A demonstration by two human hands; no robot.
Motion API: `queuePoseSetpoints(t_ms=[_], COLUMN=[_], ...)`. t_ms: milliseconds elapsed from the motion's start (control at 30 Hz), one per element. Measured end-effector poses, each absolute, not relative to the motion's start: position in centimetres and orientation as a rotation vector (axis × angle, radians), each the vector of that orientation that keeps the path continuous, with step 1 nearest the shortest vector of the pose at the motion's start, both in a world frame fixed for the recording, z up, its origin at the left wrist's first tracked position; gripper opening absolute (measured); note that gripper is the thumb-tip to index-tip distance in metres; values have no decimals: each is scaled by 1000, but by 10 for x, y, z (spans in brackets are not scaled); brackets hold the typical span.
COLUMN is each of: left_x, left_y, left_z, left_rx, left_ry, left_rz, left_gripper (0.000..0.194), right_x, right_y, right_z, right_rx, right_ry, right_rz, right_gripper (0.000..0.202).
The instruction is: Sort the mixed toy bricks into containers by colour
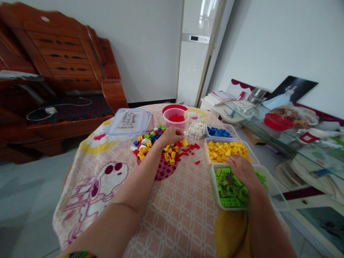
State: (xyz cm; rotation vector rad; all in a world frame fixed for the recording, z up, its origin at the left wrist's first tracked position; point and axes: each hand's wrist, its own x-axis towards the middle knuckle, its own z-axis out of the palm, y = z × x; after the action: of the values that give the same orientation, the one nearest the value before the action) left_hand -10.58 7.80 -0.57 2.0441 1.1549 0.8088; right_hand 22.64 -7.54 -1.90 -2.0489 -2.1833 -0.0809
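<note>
My left hand [172, 136] is over the right side of a mixed pile of bricks [145, 147], its fingers bent and pressed together near a yellow brick [185, 142]; what they hold, if anything, is hidden. My right hand [238, 165] reaches across the box of green bricks [228, 191], fingertips at the near edge of the box of yellow bricks [220, 150]; its fingers are closed, their contents hidden. Beyond lie a box of blue bricks [219, 132], a heap of white bricks [196, 130] and a pink-rimmed bowl [176, 123] with red bricks.
Clear lids [129, 122] are stacked at the table's back left. Small red bricks [195, 146] lie scattered right of the pile. A glass-topped side table [285, 139] with bags and papers stands at the right, a wooden bench [59, 53] at the left.
</note>
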Motion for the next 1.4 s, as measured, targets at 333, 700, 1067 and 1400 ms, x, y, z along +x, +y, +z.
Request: queuePoseSetpoints(t_ms=[333, 700, 1067, 1400], left_x=[-101, -94, -79, -92], left_y=[75, 75, 64, 67], left_z=[-10, -13, -6, 3], left_rx=[2134, 2166, 2420, 2166], left_ry=[1162, 1193, 1262, 1256], left_rz=[615, 715, 497, 804], left_gripper=[28, 16, 12, 13], right_x=[226, 225, 222, 223], right_y=[-77, -76, -76, -76], right_z=[-21, -20, -14, -18], right_rx=[-2023, -2016, -2095, -2071], right_ry=[-2180, -2165, -2176, -2178], right_rz=[-120, -100, -77, -109], right_gripper=[35, 36, 36, 37])
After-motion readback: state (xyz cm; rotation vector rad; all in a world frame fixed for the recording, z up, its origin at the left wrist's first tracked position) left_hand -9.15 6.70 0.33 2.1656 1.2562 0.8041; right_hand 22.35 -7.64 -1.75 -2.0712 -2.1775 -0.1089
